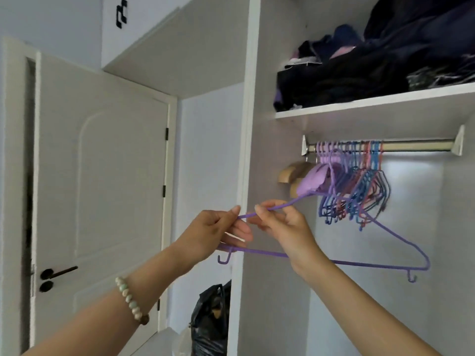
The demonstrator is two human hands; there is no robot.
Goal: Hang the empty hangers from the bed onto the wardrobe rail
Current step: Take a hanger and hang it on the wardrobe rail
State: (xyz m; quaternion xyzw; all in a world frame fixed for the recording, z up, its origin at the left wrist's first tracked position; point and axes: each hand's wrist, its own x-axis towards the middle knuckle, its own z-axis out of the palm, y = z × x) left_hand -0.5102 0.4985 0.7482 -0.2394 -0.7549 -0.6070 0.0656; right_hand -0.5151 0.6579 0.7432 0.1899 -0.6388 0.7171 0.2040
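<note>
Pinching the purple hanger [372,264] by its upper wire, left hand [213,232] beside right hand [285,227], likely to steer its hook | hook at 1 o'clock from the hands, just under the wardrobe rail [416,145], by the hung hangers [359,186] | seemingly not yet hooked

Head camera looks up, close, into the wardrobe [282,227].

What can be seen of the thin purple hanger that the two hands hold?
The thin purple wire-like hanger is empty and tilted. It has a top hook, two sloping arms, a straight bottom bar and a small hook under each end. The left hand and the right hand both pinch its left arm. Its top hook is near the metal wardrobe rail, in front of the coloured hangers hung there.
</note>
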